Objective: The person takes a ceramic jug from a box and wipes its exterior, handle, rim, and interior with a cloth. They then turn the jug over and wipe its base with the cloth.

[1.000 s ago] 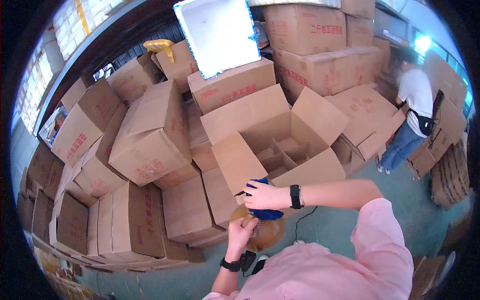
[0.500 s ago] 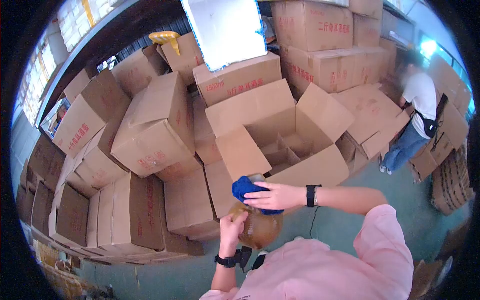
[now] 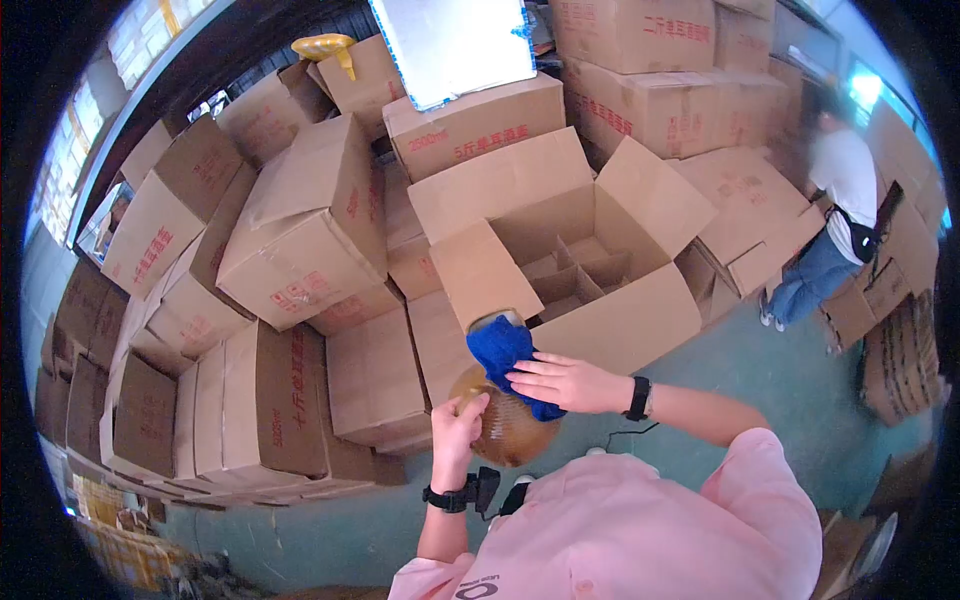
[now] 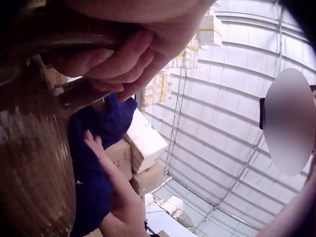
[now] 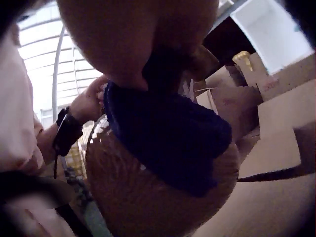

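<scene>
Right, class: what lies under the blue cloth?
A brown, ribbed vessel, held by the left hand; its rounded body shows beyond the blue cloth. The surface directly beneath the cloth is covered.

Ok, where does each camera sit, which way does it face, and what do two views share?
Head: head-worn, facing forward and down over the divided box; left hand, right hand and pink shirt show.
Left wrist: on that wrist, facing past the brown jug up to the roof; left hand close, right hand lower, blurred head at right.
Right wrist: on that wrist, facing the blue cloth and jug, boxes beyond; right hand close, left hand and shirt at left.
Both wrist views share cloth, jug and hands.
</scene>
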A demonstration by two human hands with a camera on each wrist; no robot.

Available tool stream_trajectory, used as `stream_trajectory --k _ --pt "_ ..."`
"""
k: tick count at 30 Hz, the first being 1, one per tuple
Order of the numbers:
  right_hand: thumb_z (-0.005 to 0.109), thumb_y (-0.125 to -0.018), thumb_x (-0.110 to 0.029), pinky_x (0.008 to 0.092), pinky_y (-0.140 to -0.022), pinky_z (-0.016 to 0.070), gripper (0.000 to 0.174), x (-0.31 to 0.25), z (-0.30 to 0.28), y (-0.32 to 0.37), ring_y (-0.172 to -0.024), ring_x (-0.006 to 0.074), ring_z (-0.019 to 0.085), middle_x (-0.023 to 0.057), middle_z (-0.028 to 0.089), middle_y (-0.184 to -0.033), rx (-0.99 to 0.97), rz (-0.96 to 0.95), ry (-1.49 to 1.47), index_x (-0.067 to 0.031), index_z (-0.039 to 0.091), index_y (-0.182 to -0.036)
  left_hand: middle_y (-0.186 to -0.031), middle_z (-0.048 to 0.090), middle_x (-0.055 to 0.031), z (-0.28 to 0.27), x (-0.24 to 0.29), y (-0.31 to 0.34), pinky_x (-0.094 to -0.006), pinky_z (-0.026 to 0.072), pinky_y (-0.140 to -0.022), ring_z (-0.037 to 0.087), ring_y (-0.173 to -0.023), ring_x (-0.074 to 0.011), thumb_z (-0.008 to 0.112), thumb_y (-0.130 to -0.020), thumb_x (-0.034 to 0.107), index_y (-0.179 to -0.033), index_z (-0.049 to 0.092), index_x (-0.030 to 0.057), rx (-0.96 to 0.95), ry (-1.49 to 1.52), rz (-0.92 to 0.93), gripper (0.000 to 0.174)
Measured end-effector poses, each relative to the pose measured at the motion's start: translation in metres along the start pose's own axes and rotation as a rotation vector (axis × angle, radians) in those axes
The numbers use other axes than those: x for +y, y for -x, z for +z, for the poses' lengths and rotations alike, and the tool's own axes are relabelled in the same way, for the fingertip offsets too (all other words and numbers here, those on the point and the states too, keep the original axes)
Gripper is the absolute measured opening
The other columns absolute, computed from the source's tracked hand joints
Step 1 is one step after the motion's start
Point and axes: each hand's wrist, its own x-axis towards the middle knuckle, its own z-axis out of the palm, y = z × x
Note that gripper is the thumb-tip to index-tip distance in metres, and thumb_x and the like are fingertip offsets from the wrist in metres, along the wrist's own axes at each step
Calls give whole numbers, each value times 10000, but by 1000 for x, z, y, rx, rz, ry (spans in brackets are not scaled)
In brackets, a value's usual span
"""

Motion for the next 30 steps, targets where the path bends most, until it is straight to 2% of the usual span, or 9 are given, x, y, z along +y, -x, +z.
stream_trajectory --k 2,5,8,11,14,15,21,25,30 --pt "557 -792 -71 408 -1119 272 535 -1 1 4 -1323 258 363 111 431 -1391 -33 80 -136 -32 452 -1316 -550 416 90 0 0 -1 -215 180 -391 300 -425 -3 663 -832 123 -671 534 76 7 7 6 212" --pt "597 -707 -5 399 -1120 268 673 1 22 16 -1317 298 361 132 422 -1391 51 206 -337 -26 406 -1351 -528 417 92 0 1 -2 -213 183 -384 310 -422 2 679 -826 130 -655 544 70 17 4 21 226" --pt "574 -723 9 378 -1108 283 667 -3 35 16 -1306 278 380 143 429 -1386 184 432 -685 9 379 -1361 -524 415 91 3 5 -3 -209 191 -386 320 -426 0 673 -830 132 -665 554 65 26 -37 37 215" --pt "558 -760 20 358 -1092 300 644 4 76 11 -1277 229 411 137 433 -1377 410 729 -1273 39 350 -1369 -523 417 88 8 5 -2 -206 205 -389 332 -430 -4 667 -834 139 -667 563 63 34 -111 48 210" --pt "551 -791 34 334 -1057 347 626 19 70 -4 -1218 181 455 119 452 -1343 474 778 -1512 51 326 -1375 -529 424 83 10 2 0 -208 214 -391 338 -433 -9 664 -835 145 -660 562 65 13 -166 51 218" --pt "567 -780 57 320 -1025 387 674 20 60 -11 -1172 178 494 102 482 -1301 463 807 -1793 27 295 -1396 -529 424 82 9 -1 0 -211 215 -391 337 -432 -11 663 -835 146 -652 556 68 5 -177 59 226" --pt "642 -748 57 299 -999 405 773 22 46 -27 -1163 160 492 94 478 -1300 460 638 -1952 -4 255 -1415 -519 419 76 -6 -3 7 -221 217 -393 332 -429 -16 655 -838 151 -624 526 74 26 -95 -13 261" --pt "688 -716 46 308 -1010 393 834 18 52 -48 -1185 161 474 96 464 -1314 394 688 -1879 -4 243 -1420 -517 430 70 -22 -9 14 -221 224 -394 339 -429 -18 649 -837 151 -634 538 62 28 -58 -16 248" --pt "705 -698 56 312 -1029 374 854 3 66 -80 -1207 168 455 94 463 -1315 351 597 -1673 0 247 -1416 -519 463 48 -52 -15 21 -226 268 -401 381 -439 -32 649 -830 162 -649 565 26 80 -138 -23 241"
